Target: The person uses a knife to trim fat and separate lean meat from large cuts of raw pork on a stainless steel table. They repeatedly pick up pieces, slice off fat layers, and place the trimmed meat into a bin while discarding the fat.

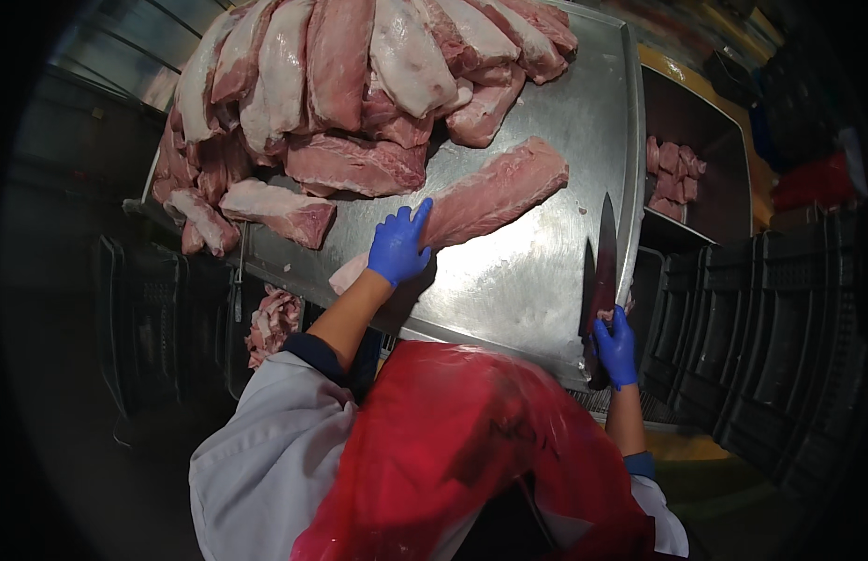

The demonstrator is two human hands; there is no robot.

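A long pork loin (495, 194) lies slantwise on a steel table (490, 299). My left hand (399, 245), in a blue glove, rests on its near left part with fingers spread and the palm down. The paler left end of the loin shows beyond my wrist. At the table's right edge my right hand (617, 348), also gloved in blue, is closed around a knife (606, 254). Its long blade points away from me, and the handle is mostly hidden by the fingers. Beside the blade runs a narrow dark shape, a shadow or a second knife; I cannot tell which.
A large pile of pork loins (340, 70) covers the table's far left. To the right, a deep bin (724, 178) holds several meat pieces (675, 173). Black plastic crates (752, 327) stand at the right, another crate (139, 318) at the left. Meat trimmings (273, 323) lie below the table's left edge.
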